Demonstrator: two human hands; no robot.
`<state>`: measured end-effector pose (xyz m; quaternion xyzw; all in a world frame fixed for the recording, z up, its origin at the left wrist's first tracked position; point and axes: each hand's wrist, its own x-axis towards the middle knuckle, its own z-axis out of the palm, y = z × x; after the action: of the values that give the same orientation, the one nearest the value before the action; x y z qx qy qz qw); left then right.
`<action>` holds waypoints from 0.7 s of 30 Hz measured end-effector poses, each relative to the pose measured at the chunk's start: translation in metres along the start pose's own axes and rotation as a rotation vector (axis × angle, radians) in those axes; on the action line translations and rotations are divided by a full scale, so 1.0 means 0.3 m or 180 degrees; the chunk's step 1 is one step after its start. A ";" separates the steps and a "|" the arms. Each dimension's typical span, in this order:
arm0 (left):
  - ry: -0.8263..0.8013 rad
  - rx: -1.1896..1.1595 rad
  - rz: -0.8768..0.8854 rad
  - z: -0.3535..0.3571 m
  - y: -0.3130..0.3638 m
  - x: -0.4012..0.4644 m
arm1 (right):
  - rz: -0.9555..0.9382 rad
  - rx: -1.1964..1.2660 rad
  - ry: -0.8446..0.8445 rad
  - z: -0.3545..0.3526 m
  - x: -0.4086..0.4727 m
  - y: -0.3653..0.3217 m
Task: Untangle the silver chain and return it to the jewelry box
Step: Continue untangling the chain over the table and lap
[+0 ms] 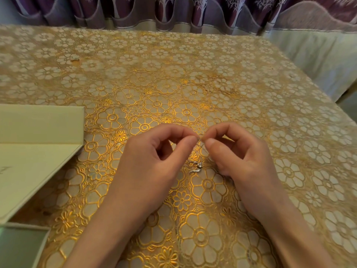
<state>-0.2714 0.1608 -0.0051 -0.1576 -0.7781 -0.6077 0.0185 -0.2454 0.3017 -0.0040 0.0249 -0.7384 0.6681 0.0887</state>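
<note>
Fingers (190, 139) of the left hand (152, 161) and of the right hand (245, 159) meet tip to tip above the table (173, 74), a little nearer to its near edge than to the far one. On each hand the thumb and the first finger are curled and pinch the thin silver chain (201, 146) at the same spot; the other fingers are loosely bent. From the pinch the chain hangs down between the two hands, and its small bunched end (196, 167) lies on the gold flowered cloth (212, 105). An open cream jewelry box (38, 144) lies at the left edge of the table, well apart from the hands. Purple curtains (173, 10) hang behind the far edge.
</note>
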 end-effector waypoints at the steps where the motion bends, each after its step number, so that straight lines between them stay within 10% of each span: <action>1: 0.0035 0.0035 0.0014 0.000 -0.001 -0.001 | 0.0010 0.0038 0.0027 -0.001 0.000 0.000; 21: 0.0184 0.0650 0.0703 0.001 -0.003 0.007 | -0.0020 -0.0169 0.0102 0.013 0.005 0.000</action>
<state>-0.2735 0.1614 -0.0055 -0.2220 -0.8130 -0.5239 0.1235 -0.2474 0.2980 -0.0040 0.0141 -0.7542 0.6483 0.1033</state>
